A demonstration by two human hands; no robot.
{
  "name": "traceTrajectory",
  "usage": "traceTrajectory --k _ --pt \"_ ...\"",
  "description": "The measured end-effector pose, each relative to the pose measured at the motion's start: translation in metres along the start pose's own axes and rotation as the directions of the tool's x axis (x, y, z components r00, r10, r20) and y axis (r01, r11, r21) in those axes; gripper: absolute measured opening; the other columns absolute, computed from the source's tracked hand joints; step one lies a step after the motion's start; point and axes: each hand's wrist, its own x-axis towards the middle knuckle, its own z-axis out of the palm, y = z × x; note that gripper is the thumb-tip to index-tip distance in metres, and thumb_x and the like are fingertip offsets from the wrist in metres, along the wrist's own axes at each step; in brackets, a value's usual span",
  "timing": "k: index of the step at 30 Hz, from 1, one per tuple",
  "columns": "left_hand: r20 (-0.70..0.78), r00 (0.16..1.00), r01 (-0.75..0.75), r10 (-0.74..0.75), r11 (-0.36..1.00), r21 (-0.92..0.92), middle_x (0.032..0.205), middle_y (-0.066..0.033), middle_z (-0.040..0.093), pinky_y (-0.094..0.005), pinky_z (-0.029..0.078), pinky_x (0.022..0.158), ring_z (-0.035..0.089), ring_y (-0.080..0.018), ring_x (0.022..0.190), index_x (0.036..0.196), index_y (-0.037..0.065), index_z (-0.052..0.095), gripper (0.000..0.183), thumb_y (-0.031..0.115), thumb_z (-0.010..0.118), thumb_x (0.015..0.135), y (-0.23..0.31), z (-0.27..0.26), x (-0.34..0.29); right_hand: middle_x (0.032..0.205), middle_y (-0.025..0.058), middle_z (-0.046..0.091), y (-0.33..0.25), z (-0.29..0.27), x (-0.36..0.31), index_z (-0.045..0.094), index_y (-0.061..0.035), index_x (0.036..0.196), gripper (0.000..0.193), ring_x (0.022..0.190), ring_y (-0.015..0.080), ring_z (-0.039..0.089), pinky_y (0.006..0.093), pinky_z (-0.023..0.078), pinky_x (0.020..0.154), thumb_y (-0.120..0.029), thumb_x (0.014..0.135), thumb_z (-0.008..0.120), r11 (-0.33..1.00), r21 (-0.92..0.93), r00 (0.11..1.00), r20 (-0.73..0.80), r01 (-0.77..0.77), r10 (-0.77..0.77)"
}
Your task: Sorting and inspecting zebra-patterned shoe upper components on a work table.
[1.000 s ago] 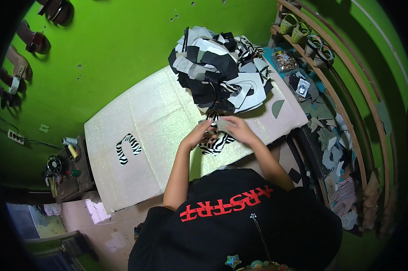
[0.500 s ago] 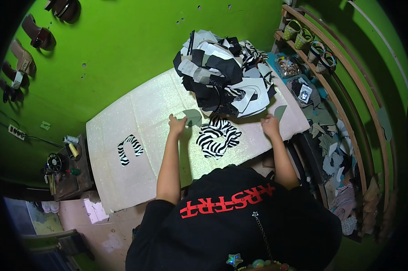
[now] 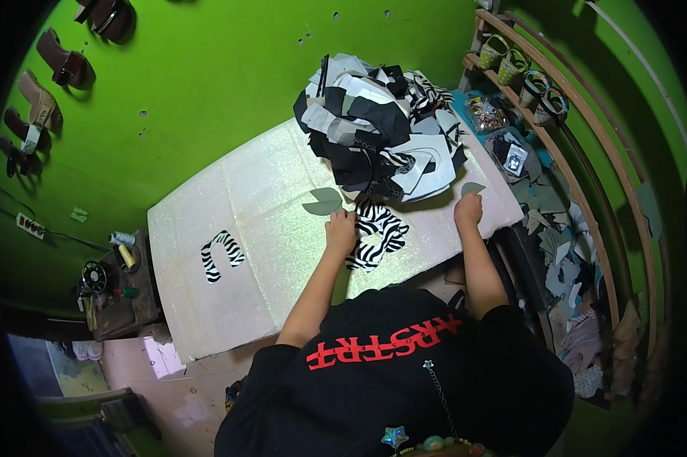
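Observation:
Zebra-print cut pieces [image 3: 379, 247] lie overlapped on the pale, glittery table [image 3: 206, 305]. My left hand [image 3: 341, 231] is over their left edge, fingers stretched forward and touching them; the fingertips are partly hidden. Just beyond it rest grey-green pieces [image 3: 325, 202] with curved, pointed outlines. Farther right, my right hand [image 3: 469, 211] pinches a small rounded grey-green piece [image 3: 473, 187] near the table's right side. Off to the left, a U-shaped zebra-print piece [image 3: 221, 254] lies by itself.
A tall heap of black, white, grey and zebra scraps [image 3: 381, 129] stands at the table's back. Wooden racks [image 3: 545, 129] with small shoes run along the right, above more scraps [image 3: 545, 221]. A small dark stand [image 3: 122, 286] with spools is at the left.
My left hand has left the grey-green pieces and moved right and nearer, onto the zebra-print pieces. The grey-green pieces there lie more spread. The right hand has shifted slightly right.

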Motion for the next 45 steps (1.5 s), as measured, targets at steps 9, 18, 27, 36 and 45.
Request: traceTrajectory --k 9,18,27,36,45 --pt "0.056 0.998 -0.008 0.017 0.989 -0.151 0.083 -0.0004 0.056 -0.0399 0.031 0.076 0.046 -0.0243 0.091 0.079 0.014 0.057 0.031 0.016 0.077 0.055 -0.004 -0.026 0.007 0.077 0.0128 0.059 -0.001 -0.023 -0.066 0.056 0.0014 0.085 0.016 0.077 0.0264 0.060 0.0344 0.046 0.065 -0.013 0.080 0.049 0.801 0.493 0.833 0.239 0.339 -0.499" --pt "0.133 0.989 0.103 -0.071 0.963 -0.249 0.084 -0.0022 0.064 -0.0430 0.029 0.079 0.047 -0.0255 0.094 0.085 0.019 0.067 0.019 0.027 0.069 0.068 -0.024 -0.051 -0.005 0.073 0.0034 0.048 -0.117 -0.087 -0.165 0.058 0.0027 0.089 0.018 0.063 0.0094 0.045 0.0242 0.038 0.055 -0.012 0.079 0.055 0.358 0.861 0.568 0.100 0.362 -0.817" --pt "0.150 0.978 0.201 -0.145 0.853 -0.481 0.065 -0.0086 0.058 -0.0304 0.047 0.055 0.058 -0.0188 0.057 0.081 0.001 0.058 0.023 0.022 0.063 0.076 -0.101 -0.047 -0.044 0.110 0.0214 0.043 -0.175 -0.016 -0.224 0.043 -0.0001 0.119 0.060 0.104 0.0367 0.042 0.0426 0.041 0.084 -0.030 0.071 0.064 0.572 0.244 0.490 0.324 0.783 -0.809" --pt "0.563 0.773 0.571 -0.294 -0.065 -0.818 0.074 -0.0078 0.059 -0.0219 0.040 0.040 0.060 -0.0153 0.056 0.086 0.005 0.047 0.017 0.014 0.061 0.081 -0.154 -0.090 -0.098 0.076 0.0149 0.060 -0.203 0.018 -0.292 0.054 0.0042 0.099 0.039 0.070 0.0270 0.059 0.0338 0.046 0.064 -0.023 0.072 0.062 0.530 0.695 0.323 0.421 0.486 -0.848" --pt "0.547 0.707 0.485 -0.448 -0.255 -0.836 0.072 -0.0033 0.058 -0.0174 0.040 0.044 0.055 -0.0075 0.057 0.096 0.006 0.052 0.021 0.013 0.063 0.079 -0.226 -0.110 -0.140 0.059 0.0101 0.053 -0.264 0.051 -0.328 0.056 0.0006 0.075 0.017 0.054 0.0185 0.051 0.0313 0.042 0.054 -0.015 0.073 0.061 0.500 0.734 0.275 0.417 0.460 -0.866"
